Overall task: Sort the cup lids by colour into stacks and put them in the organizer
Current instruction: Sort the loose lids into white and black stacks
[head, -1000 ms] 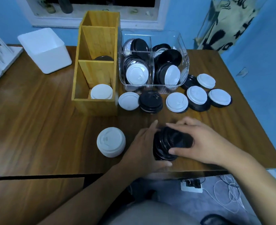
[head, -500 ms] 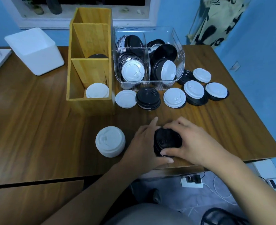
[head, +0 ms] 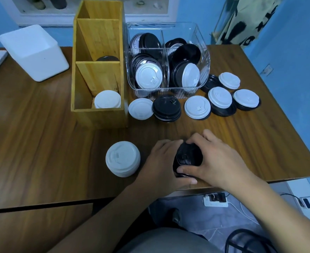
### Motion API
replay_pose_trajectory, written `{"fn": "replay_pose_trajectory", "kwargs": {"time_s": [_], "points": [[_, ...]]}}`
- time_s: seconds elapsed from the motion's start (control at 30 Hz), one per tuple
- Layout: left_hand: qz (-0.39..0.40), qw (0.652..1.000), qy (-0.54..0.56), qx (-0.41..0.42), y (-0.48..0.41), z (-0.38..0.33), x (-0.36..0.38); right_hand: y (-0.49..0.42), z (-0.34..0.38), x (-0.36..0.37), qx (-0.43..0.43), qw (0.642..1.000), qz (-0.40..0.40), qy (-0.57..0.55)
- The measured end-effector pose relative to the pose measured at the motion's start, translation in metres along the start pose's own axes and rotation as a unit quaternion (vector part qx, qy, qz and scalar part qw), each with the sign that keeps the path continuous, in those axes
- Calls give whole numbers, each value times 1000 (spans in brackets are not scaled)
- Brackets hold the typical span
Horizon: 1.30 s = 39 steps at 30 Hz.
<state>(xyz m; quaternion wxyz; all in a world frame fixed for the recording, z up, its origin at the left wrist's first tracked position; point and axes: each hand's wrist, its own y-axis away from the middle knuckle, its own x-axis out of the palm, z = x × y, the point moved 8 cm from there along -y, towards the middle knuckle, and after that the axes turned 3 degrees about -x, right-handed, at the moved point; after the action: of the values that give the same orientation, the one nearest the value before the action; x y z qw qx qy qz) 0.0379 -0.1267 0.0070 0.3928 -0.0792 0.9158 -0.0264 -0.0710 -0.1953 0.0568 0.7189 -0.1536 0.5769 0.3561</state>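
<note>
- While it fills most of the view, the brown wood-grain table (head: 32,143) bears everything else.
- At the far middle stands the tall yellow wooden organizer (head: 99,117) with three compartments. Its nearest compartment holds a stack of white round lids (head: 107,99), and the middle one has a black lid (head: 107,58) low down.
- Just right of it, the clear plastic bin (head: 203,57) is filled with mixed black and white lids, most standing on edge.
- Far left sits the white square plastic container (head: 35,53), well apart from the lids.
- Near the table's front edge, the left hand (head: 159,167) cups the left side of the short stack of black plastic cup lids (head: 187,157), fingers curled round it and thumb along its near rim.
- From the other side, the right hand (head: 218,161) grips the same stack, fingers arched over its top and thumb at its near side.
- Just left of the left hand stands the stack of white plastic cup lids (head: 122,158).
- In front of the bin lies a row of loose lids: a single white lid (head: 140,108), a small black pile (head: 166,107), and white-on-black pairs (head: 219,97) to the right.
</note>
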Motion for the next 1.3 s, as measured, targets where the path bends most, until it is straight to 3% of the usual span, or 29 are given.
{"fn": "replay_pose_trajectory", "kwargs": {"time_s": [0.23, 0.4, 0.77, 0.93, 1.07, 1.3], "points": [[-34, 999, 1, 24, -2, -6, -5, -6, -1, 1, -17, 1000, 18, -1], [-22, 999, -20, 14, -2, -5, -6, -47, -12, -38, -45, 989, -106, -88], [-5, 1000, -16, -6, -1, -5, -6, -129, 20, -33, -26, 989, -138, 55], [-3, 1000, -11, -5, 0, -4, -6, -105, 9, -49, -31, 983, -179, 23], [-6, 1000, -9, -3, -1, -3, -6, -63, -39, -51, 2, 988, -138, -65], [-15, 1000, -22, -10, -2, -3, -5, 1, -109, -11, 2, 998, -30, -54]]}}
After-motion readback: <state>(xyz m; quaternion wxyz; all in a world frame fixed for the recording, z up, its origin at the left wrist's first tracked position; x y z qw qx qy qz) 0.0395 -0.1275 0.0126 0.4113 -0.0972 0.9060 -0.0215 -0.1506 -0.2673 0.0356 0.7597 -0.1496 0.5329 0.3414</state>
